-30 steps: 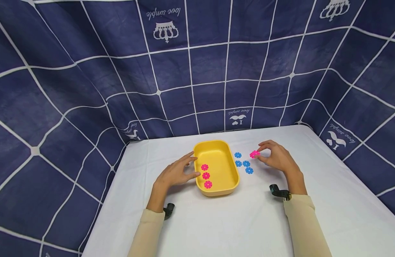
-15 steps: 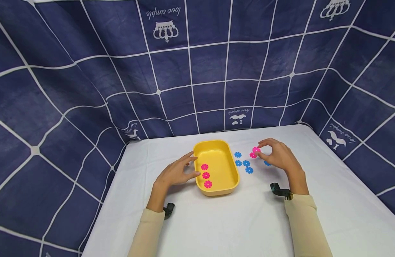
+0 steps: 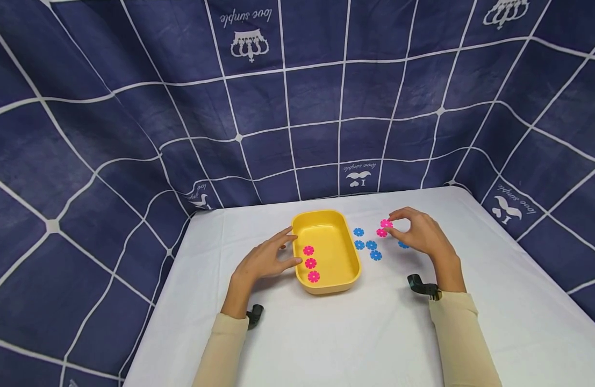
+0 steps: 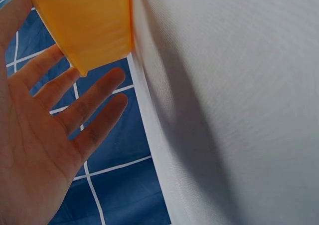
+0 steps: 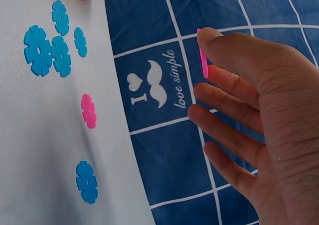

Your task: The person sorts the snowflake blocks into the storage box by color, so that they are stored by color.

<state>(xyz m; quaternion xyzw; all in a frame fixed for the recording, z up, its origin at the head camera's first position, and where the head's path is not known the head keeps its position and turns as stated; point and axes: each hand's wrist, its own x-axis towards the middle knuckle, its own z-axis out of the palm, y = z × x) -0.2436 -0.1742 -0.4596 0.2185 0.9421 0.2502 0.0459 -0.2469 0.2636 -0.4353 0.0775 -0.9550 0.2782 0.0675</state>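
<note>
My right hand (image 3: 420, 234) pinches a pink snowflake building disc (image 5: 203, 60) between thumb and index finger, edge-on in the right wrist view and raised above the table. Just below it, another pink disc (image 3: 381, 233) lies on the cloth. A blue disc (image 3: 403, 244) sits partly hidden beside the same hand. At the yellow tray's (image 3: 333, 252) left side is my left hand (image 3: 263, 260); its thumb and a finger reach over the rim, and the other fingers extend loosely outside. Three pink discs (image 3: 310, 263) form a row inside the tray.
Several blue discs (image 3: 371, 245) lie grouped right of the tray on the white tablecloth (image 3: 350, 338). A dark blue curtain (image 3: 312, 97) with white lines stands behind and at both sides. Each wrist wears a small black camera (image 3: 420, 285).
My right hand has lifted the pinched pink disc slightly up and away from the other pink one, and a blue disc beside the hand has come into sight. The left hand stays at the tray.
</note>
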